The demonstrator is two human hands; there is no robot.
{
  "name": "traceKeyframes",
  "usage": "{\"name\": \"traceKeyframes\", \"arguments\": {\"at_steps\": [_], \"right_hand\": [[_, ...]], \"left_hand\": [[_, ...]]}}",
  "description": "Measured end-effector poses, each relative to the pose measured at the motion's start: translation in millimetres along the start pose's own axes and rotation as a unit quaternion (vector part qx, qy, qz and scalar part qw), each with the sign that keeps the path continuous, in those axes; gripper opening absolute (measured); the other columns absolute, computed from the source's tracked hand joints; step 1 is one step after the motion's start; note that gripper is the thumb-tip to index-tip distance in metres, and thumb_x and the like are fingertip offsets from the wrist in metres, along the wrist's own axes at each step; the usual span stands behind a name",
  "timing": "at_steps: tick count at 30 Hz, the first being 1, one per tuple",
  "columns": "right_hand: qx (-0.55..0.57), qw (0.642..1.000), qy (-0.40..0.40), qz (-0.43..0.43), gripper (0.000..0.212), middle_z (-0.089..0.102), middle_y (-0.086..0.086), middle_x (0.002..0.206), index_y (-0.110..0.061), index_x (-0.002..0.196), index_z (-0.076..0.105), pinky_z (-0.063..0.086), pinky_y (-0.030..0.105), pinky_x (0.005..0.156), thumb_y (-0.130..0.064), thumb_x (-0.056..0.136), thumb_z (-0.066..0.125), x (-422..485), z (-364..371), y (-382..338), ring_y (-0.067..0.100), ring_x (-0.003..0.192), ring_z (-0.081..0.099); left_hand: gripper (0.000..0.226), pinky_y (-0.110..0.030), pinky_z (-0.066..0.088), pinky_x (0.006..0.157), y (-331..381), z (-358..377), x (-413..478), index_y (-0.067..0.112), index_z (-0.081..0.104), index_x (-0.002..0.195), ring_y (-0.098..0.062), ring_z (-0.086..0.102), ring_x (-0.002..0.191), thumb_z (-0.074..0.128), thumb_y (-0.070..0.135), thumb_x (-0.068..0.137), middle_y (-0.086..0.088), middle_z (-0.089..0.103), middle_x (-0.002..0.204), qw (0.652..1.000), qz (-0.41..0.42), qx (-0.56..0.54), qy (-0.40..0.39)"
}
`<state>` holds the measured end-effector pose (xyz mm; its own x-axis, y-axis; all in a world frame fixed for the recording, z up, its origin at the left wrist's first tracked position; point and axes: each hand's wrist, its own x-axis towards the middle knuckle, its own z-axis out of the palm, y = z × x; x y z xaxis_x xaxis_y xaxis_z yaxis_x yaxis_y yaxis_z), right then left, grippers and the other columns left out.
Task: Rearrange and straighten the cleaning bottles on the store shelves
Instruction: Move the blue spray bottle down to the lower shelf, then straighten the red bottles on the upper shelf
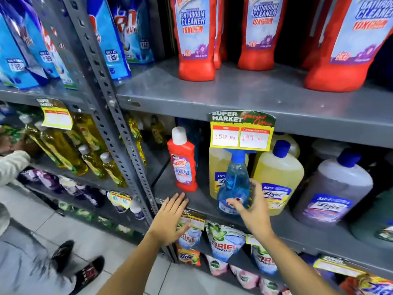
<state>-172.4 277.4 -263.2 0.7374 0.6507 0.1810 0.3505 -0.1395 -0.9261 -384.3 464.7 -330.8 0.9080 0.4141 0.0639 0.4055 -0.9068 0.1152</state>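
Note:
A blue spray bottle (234,182) stands at the front of the middle shelf (308,233). My right hand (255,211) wraps it, thumb across its label and fingers on its right side. A small red Harpic bottle (184,165) with a white cap stands upright to the left. My left hand (170,218) hovers flat and open just below it at the shelf edge, holding nothing. Yellow Lizol bottles (278,173) stand behind and to the right of the spray bottle, then a grey-lavender Lizol bottle (333,188). Large red bathroom cleaner bottles (196,39) line the top shelf (212,92).
A yellow price tag (241,133) hangs over the spray bottle's top. A grey slotted post (119,124) divides the bays. Another person's sleeve (12,165) and shoes (89,271) are at the left. Detergent pouches (225,241) hang on the shelf below.

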Motion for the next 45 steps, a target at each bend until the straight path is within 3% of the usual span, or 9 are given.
{"name": "traceKeyframes", "arguments": {"at_steps": [6,10,13,17,24,27,30,40,45], "right_hand": [[0.009,0.999,0.051,0.003,0.058,0.063,-0.023,0.114,-0.040,0.120,0.049,0.054,0.025,0.089,-0.024,0.076,0.084,-17,10,4,0.000,0.106,0.064],[0.061,0.979,0.185,0.056,0.083,0.057,-0.009,0.125,-0.015,0.142,0.043,0.050,0.018,0.095,-0.020,0.072,0.087,-55,25,-2,-0.002,0.114,0.057],[0.049,0.964,0.257,0.041,0.055,0.059,0.001,0.117,-0.033,0.125,0.053,0.054,0.024,0.073,-0.020,0.079,0.080,-84,45,-18,0.013,0.098,0.063],[-0.013,0.988,0.146,-0.043,0.026,0.061,-0.003,0.100,-0.025,0.109,0.063,0.053,0.024,0.067,-0.017,0.086,0.073,-63,68,-60,0.014,0.086,0.065],[-0.082,0.996,0.002,-0.037,0.088,0.040,0.007,0.151,-0.012,0.153,0.027,0.043,0.031,0.106,-0.033,0.082,0.076,28,116,-98,0.021,0.134,0.046],[-0.099,0.995,0.004,-0.010,0.100,0.036,0.010,0.153,-0.009,0.153,0.021,0.031,0.014,0.100,-0.033,0.076,0.082,36,127,-91,0.022,0.139,0.040],[-0.131,0.991,-0.011,-0.014,0.107,0.042,0.009,0.147,-0.011,0.151,0.027,0.044,0.033,0.102,-0.039,0.066,0.087,30,167,-96,0.025,0.133,0.048],[-0.156,0.987,0.020,0.032,0.050,0.071,0.009,0.117,-0.011,0.117,0.059,0.057,0.042,0.089,-0.031,0.077,0.082,57,149,-79,0.026,0.106,0.068],[-0.180,0.983,0.019,-0.012,0.045,0.073,0.009,0.111,-0.010,0.116,0.062,0.051,0.031,0.080,-0.027,0.078,0.080,29,128,-101,0.026,0.100,0.069]], "left_hand": [[0.079,-0.043,0.000,0.118,-6,10,-1,0.011,0.019,0.153,-0.024,0.003,0.149,0.031,0.065,0.097,-0.009,0.015,0.161,1.000,0.012,0.006,-0.016],[0.082,-0.042,-0.001,0.117,-8,8,-2,0.010,0.019,0.153,-0.026,0.006,0.148,0.035,0.065,0.095,-0.009,0.012,0.161,0.999,0.035,-0.003,-0.011],[0.085,-0.045,0.002,0.115,-9,6,-3,0.007,0.022,0.152,-0.030,0.013,0.147,0.035,0.067,0.093,-0.012,0.017,0.159,0.999,0.040,-0.003,-0.026],[0.085,-0.046,0.003,0.115,-14,9,-2,0.008,0.019,0.153,-0.029,0.010,0.147,0.031,0.068,0.093,-0.013,0.015,0.160,0.999,0.042,-0.006,-0.033],[0.092,-0.048,-0.010,0.118,-19,-1,22,0.012,-0.011,0.150,-0.028,-0.011,0.147,-0.011,0.074,0.083,-0.008,-0.013,0.159,0.996,0.040,0.063,-0.040],[0.090,-0.047,-0.011,0.117,-12,-4,19,0.011,-0.013,0.149,-0.030,-0.009,0.148,-0.011,0.074,0.084,-0.012,-0.007,0.162,0.997,0.045,0.066,-0.019],[0.090,-0.045,-0.014,0.115,-30,8,-13,0.010,-0.006,0.153,-0.029,-0.008,0.148,-0.001,0.068,0.085,-0.013,-0.005,0.162,0.997,0.019,0.052,-0.044],[0.090,-0.043,-0.009,0.118,-22,8,-2,0.012,-0.005,0.154,-0.026,-0.010,0.148,-0.005,0.066,0.081,-0.009,-0.007,0.163,0.996,0.039,0.042,-0.066],[0.069,-0.044,0.003,0.121,-27,-15,-8,0.015,0.013,0.154,-0.025,-0.005,0.148,0.032,0.054,0.100,-0.010,-0.010,0.162,0.997,0.052,-0.016,-0.050]]}}
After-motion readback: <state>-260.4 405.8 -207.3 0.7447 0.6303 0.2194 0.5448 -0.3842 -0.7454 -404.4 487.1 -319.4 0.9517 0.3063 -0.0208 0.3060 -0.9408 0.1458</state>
